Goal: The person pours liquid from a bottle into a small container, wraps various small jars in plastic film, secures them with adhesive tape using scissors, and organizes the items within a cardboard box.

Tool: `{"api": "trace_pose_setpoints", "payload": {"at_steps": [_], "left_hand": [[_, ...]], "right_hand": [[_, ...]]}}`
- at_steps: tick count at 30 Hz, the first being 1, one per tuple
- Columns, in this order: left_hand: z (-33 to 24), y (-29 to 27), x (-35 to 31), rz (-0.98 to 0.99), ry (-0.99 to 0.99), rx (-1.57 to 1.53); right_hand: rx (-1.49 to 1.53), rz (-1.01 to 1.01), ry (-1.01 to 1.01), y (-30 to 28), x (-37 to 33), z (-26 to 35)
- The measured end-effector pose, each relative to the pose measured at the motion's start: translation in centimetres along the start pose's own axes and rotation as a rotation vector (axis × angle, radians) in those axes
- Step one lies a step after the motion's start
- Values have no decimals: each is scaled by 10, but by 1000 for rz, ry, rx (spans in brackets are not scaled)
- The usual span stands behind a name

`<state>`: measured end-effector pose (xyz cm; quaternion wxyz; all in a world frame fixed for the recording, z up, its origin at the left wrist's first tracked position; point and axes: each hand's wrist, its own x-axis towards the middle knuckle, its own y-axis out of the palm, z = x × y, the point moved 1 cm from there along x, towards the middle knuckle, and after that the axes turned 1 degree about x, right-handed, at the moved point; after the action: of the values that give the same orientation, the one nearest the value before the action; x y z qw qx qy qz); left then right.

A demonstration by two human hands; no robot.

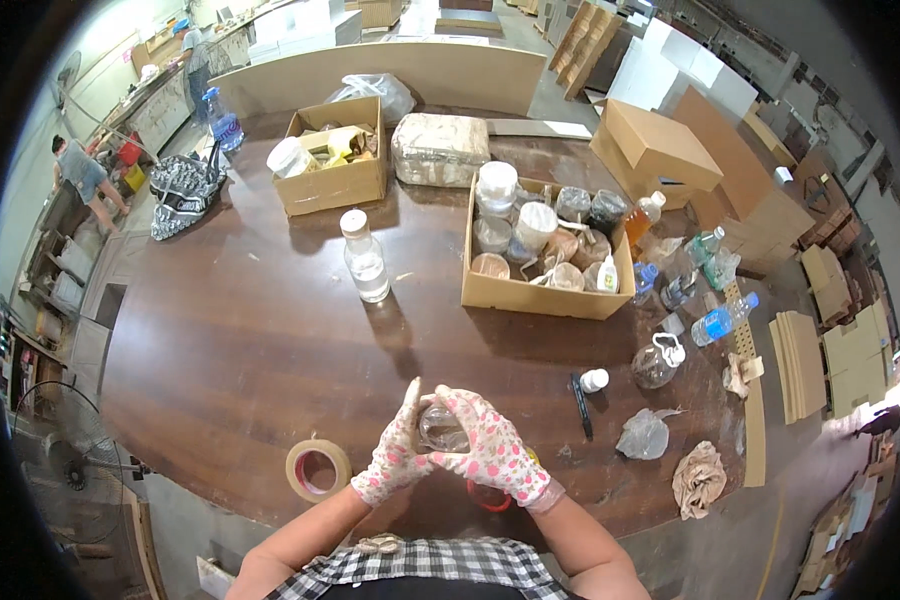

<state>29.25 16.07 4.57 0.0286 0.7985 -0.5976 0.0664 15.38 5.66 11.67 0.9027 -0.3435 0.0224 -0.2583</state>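
Observation:
Both my hands wear white gloves with a pink flower print. Between them, near the front edge of the brown table (240, 330), they clasp a clear round container (440, 430). My left hand (395, 458) curves around its left side, the fingers pointing away from me. My right hand (490, 445) wraps over its right side, and the thumbs come close together in front. A red ring-shaped thing (490, 500) is partly hidden below my right hand. Left of my left hand lies a roll of tan tape (318, 470).
A white-capped clear bottle (368, 265) stands mid-table. Behind are a cardboard box of jars (540, 297) and a smaller box (340, 190). To the right lie a black marker (581, 405), a white cap (594, 380), a handled jug (658, 362) and crumpled cloth (699, 480).

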Motion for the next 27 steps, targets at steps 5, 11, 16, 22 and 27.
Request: {"api": "trace_pose_setpoints", "payload": {"at_steps": [5,11,16,22,27], "left_hand": [[5,3,37,44,142,26],[16,3,54,-144,14,67],[4,-15,98,-90,264,500],[-39,5,234,43,633,496],[-11,51,320,711,73,813]], "right_hand": [[137,-154,82,-57,34,-18],[122,-523,167,-151,100,-87],[42,-673,154,-180,126,-139],[49,-784,118,-181,112,-145],[81,-770,110,-189,100,-151]]}}
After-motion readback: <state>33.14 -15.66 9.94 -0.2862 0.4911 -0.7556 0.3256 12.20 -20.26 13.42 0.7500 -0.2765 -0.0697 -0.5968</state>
